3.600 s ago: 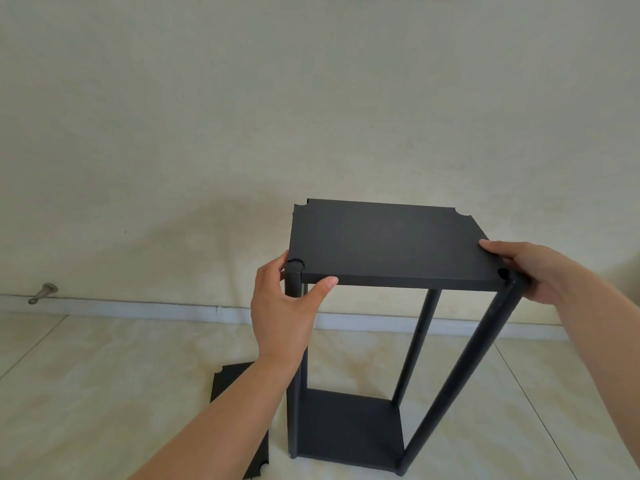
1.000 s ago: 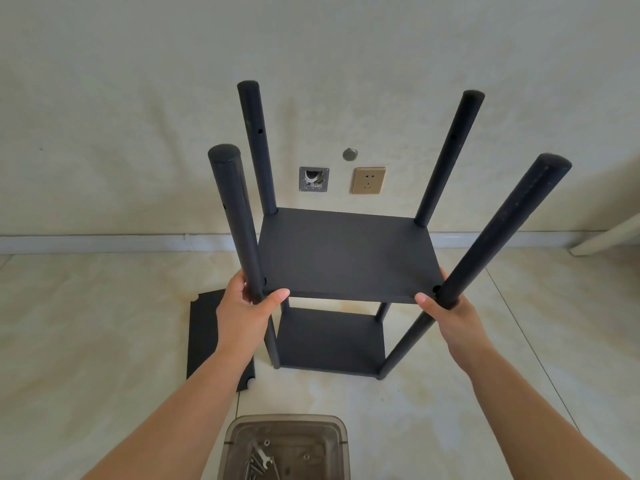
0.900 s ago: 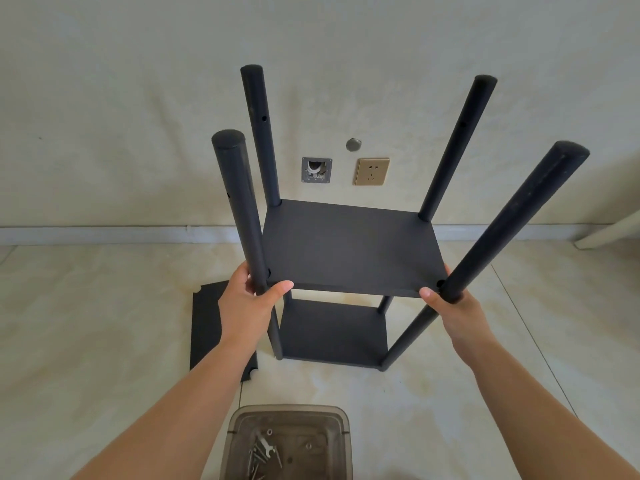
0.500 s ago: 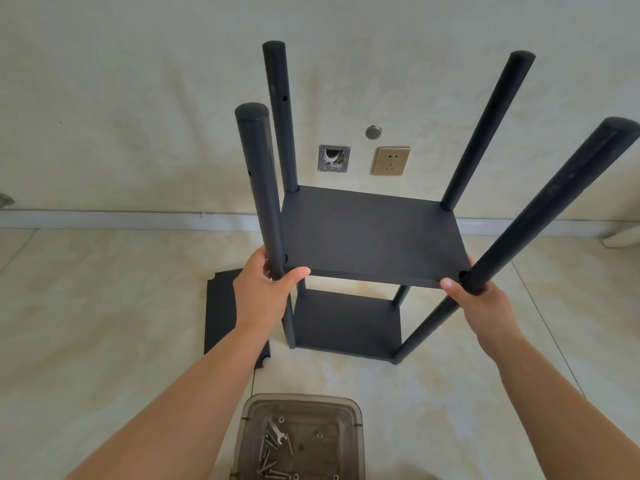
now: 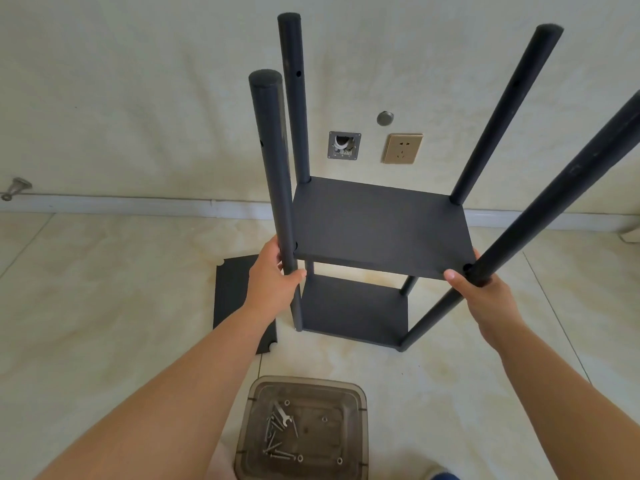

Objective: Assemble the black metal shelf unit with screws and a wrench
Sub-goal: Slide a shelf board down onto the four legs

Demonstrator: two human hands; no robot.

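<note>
The black metal shelf unit (image 5: 349, 306) stands on the glossy marbled tile floor (image 5: 104, 306), four round matte posts rising past its flat rectangular middle shelf board (image 5: 381, 226). The left hand (image 5: 273, 285) curls around the near-left post (image 5: 277, 188) at that board; the right hand (image 5: 485, 299) grips the board's near-right corner. Left of the unit lies a loose notched black panel (image 5: 235, 299). Nearer than the unit, a translucent brown plastic tray (image 5: 349, 396) holds a small silver wrench (image 5: 282, 415) and steel screws (image 5: 275, 448).

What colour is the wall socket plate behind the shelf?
Gold, a brushed metallic tone; the socket plate shows best in the head view.
</note>
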